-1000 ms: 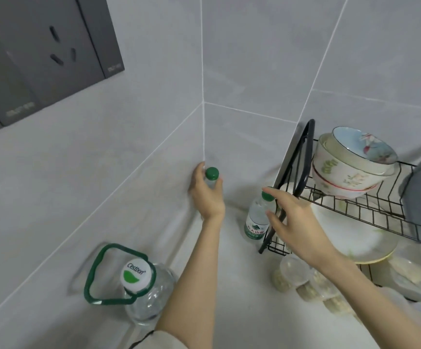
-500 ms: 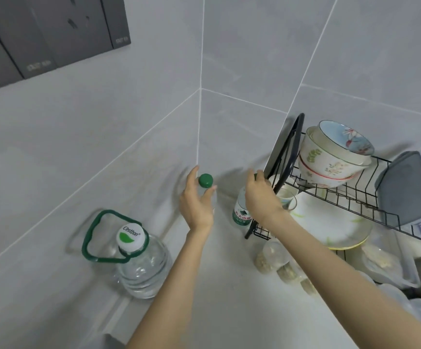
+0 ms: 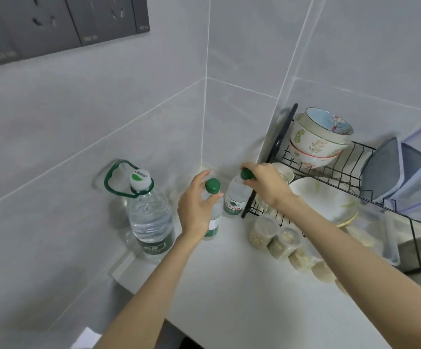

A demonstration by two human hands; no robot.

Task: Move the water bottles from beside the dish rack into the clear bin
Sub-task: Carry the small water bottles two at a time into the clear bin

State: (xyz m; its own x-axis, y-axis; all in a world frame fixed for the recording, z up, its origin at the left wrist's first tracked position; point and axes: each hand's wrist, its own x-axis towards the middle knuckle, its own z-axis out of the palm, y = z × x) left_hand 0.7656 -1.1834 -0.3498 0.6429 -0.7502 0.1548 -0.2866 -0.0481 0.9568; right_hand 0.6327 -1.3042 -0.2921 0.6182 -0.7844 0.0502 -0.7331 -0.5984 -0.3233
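Two small water bottles with green caps stand in the counter corner, left of the black dish rack (image 3: 277, 149). My left hand (image 3: 196, 210) is wrapped around the nearer bottle (image 3: 213, 186) just below its cap. My right hand (image 3: 264, 185) grips the neck of the farther bottle (image 3: 234, 197), which leans against the rack's end. No clear bin is in view.
A large water jug (image 3: 150, 217) with a green handle stands left of the bottles by the wall. Several small lidded jars (image 3: 274, 235) sit on the white counter (image 3: 229, 285) under the rack. Bowls (image 3: 317, 139), a plate (image 3: 325, 202) and plastic containers (image 3: 400, 172) fill the rack.
Both hands have closed onto the bottles: the right hand went from reaching to gripping the farther bottle's neck. The camera has pulled back and tilted down.
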